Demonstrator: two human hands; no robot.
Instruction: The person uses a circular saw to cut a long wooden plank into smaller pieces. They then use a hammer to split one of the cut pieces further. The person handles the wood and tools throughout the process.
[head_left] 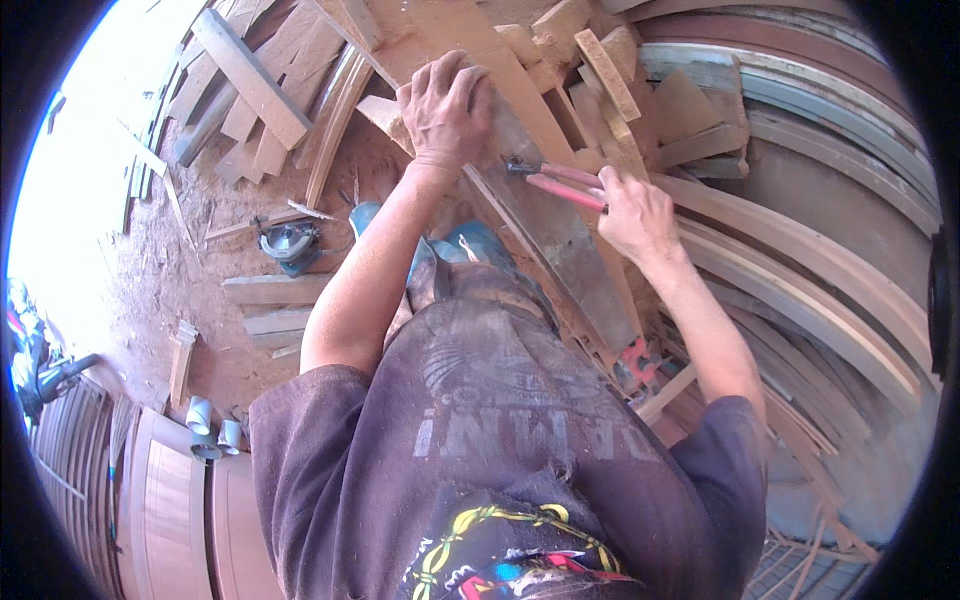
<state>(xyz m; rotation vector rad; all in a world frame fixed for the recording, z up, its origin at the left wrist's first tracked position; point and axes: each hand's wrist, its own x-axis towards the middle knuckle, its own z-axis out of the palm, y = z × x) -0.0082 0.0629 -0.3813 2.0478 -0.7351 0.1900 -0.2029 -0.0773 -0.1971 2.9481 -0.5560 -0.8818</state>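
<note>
A long grey-brown wooden plank (565,245) lies slanting across the bench in front of me. My left hand (450,110) rests on its far end, fingers spread over the wood. Closed around the red handles of a pair of pincers (567,188) is my right hand (637,215). The pincers' dark jaws touch or hover just over the plank's face, to the right of my left hand; what they grip, if anything, is too small to tell. A red tool (637,362), partly hidden, sits by the plank's near end.
Wood offcuts (605,75) are heaped beyond the plank, and long boards (800,240) are stacked on the right. On the dusty floor to the left lie a circular saw (288,240), more planks (250,75) and several white cylinders (199,414). A motorbike (40,365) stands at the far left.
</note>
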